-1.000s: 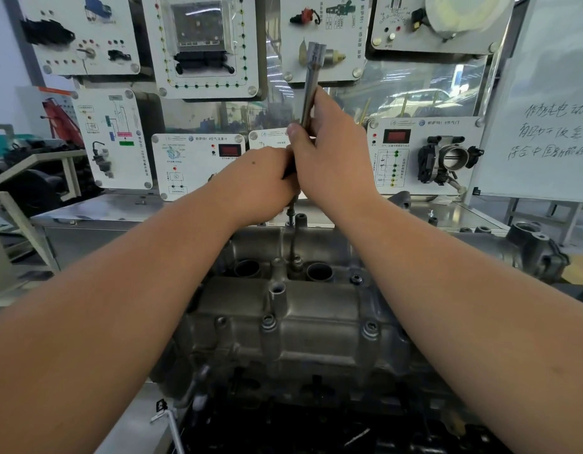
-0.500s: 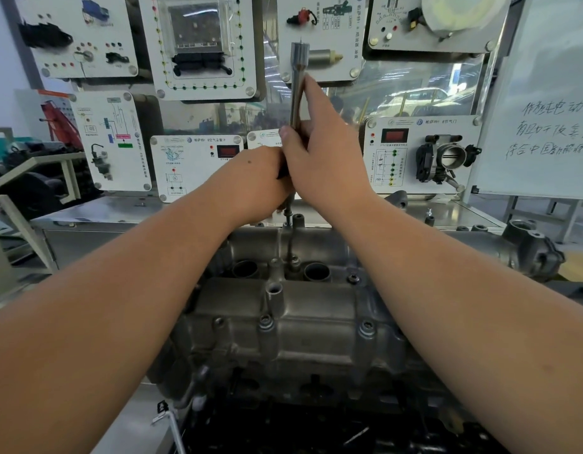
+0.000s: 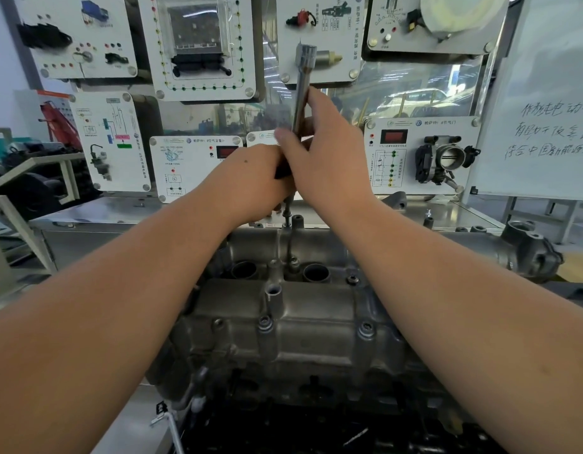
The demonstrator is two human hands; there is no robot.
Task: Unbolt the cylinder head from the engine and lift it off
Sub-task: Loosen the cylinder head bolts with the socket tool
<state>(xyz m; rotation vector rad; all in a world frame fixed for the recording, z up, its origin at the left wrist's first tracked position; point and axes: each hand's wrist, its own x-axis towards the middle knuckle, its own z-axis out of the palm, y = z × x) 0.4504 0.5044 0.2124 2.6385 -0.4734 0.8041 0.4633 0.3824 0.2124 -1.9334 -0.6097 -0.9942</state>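
Head view: both hands meet above the far edge of the cylinder head (image 3: 283, 326). Right hand (image 3: 329, 158) wraps a long metal socket extension (image 3: 301, 90), thumb across the shaft near its lower part, fingers curled behind. Left hand (image 3: 251, 181) closed low on the same tool, around a dark section just under the right thumb. Tool's long axis near vertical, tilted slightly, its top a little to the right; square-drive socket end (image 3: 306, 55) points up, thin lower shaft (image 3: 287, 213) points down to a bolt hole at the head's far side. Cylinder head lies across the view, long axis left to right, sitting on the engine (image 3: 283, 421) under both forearms; two open round wells (image 3: 314, 273) and several bolt heads (image 3: 365, 329) on top. Behind: metal bench (image 3: 96, 211), wall of white training panels (image 3: 201, 44), a throttle body (image 3: 447, 158) on one, whiteboard (image 3: 552, 109) with handwriting at right.
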